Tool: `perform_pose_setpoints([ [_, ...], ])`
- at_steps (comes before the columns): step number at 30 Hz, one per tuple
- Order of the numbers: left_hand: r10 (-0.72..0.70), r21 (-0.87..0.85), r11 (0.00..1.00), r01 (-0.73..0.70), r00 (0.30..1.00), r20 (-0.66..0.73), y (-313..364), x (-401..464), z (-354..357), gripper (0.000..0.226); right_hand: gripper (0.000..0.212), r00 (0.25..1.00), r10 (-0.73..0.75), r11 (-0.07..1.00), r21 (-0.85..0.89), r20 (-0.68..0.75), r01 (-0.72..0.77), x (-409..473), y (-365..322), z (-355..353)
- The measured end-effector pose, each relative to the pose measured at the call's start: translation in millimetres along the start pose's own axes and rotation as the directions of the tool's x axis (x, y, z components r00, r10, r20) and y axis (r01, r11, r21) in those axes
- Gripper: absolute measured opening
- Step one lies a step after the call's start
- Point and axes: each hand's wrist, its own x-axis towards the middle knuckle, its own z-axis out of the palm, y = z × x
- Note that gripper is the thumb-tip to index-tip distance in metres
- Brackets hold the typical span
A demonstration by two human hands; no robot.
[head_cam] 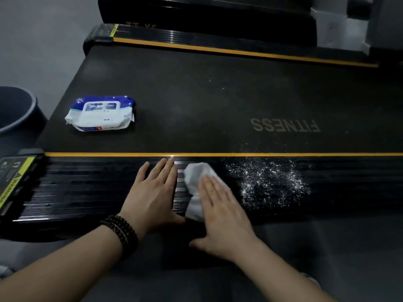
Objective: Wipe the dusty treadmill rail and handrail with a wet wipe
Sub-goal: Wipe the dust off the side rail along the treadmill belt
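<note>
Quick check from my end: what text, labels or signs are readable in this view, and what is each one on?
"FITNESS": on the treadmill belt, printed upside down from this view.
"WARNING": on the yellow-edged sticker at the near rail's left end; its small print is unreadable.
"75%": on the wipe pack; the remaining print is too blurred.
Markings on the far treadmill: unreadable.

Two hands — the left hand (152, 192) and the right hand (220, 212). One white wipe (196, 182), one pack of wipes (101, 113) beyond it on the belt. Two ribbed side rails — the near rail (87, 186), the far rail (196, 40). One dust patch (270, 182), one dark bin (15, 110), one beaded bracelet (122, 233).
</note>
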Motion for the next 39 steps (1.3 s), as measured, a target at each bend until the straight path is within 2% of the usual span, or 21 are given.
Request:
perform_pose_setpoints([
  [2, 0.000, 0.002, 1.000, 0.000, 1.000, 0.004, 1, 0, -1, 0.141, 0.139, 0.995, 0.097, 0.995, 0.008, 0.019, -0.097, 9, 11, -6],
  [4, -0.002, -0.018, 1.000, 0.002, 1.000, 0.003, 1, 0, 0, 0.143, 0.138, 0.993, 0.120, 0.992, 0.025, 0.013, -0.120, 24, 8, -9],
  [7, 0.005, -0.017, 1.000, -0.005, 1.000, -0.013, 1, 0, -1, 0.141, 0.134, 0.999, 0.035, 0.999, 0.010, 0.005, -0.035, 29, -6, -5],
  [11, 0.015, 0.052, 0.998, -0.018, 0.999, 0.042, 2, 1, -4, 0.137, 0.136, 0.998, -0.047, 0.999, -0.025, 0.040, 0.048, 1, 1, 0],
  [14, 0.014, 0.033, 0.999, -0.015, 1.000, 0.014, 2, 1, -2, 0.140, 0.135, 0.998, 0.034, 0.999, -0.016, 0.059, -0.033, -4, 20, -8],
  [18, 0.021, 0.036, 0.999, -0.021, 1.000, 0.010, 1, 1, 1, 0.139, 0.129, 0.995, 0.092, 0.992, 0.085, 0.036, -0.095, 22, 17, -10],
  [21, 0.036, 0.055, 0.998, -0.035, 0.999, -0.016, 1, 2, 1, 0.133, 0.116, 1.000, 0.017, 0.993, 0.113, 0.020, -0.019, 21, -3, -5],
  [25, 0.019, 0.077, 0.997, -0.022, 0.999, 0.041, 3, 1, -2, 0.136, 0.110, 0.997, -0.083, 0.994, 0.069, -0.001, 0.083, -8, -1, 3],
  [28, 0.006, 0.089, 0.996, -0.011, 0.998, 0.056, 4, 1, -5, 0.137, 0.104, 0.998, -0.056, 0.998, 0.039, 0.002, 0.056, -15, 18, 2],
  [33, -0.008, 0.111, 0.994, -0.001, 0.997, 0.075, 7, 1, -7, 0.136, 0.087, 0.993, 0.011, 0.992, 0.125, -0.115, 0.003, -9, 19, 4],
  [36, -0.006, 0.111, 0.994, -0.002, 0.997, 0.072, 8, 1, -8, 0.137, 0.080, 0.991, 0.033, 0.994, 0.107, -0.131, -0.019, -5, 14, 5],
  [39, -0.007, 0.089, 0.996, 0.002, 0.999, 0.053, 10, 1, -9, 0.138, 0.086, 0.993, 0.073, 0.995, 0.076, -0.097, -0.065, 6, 7, -2],
])
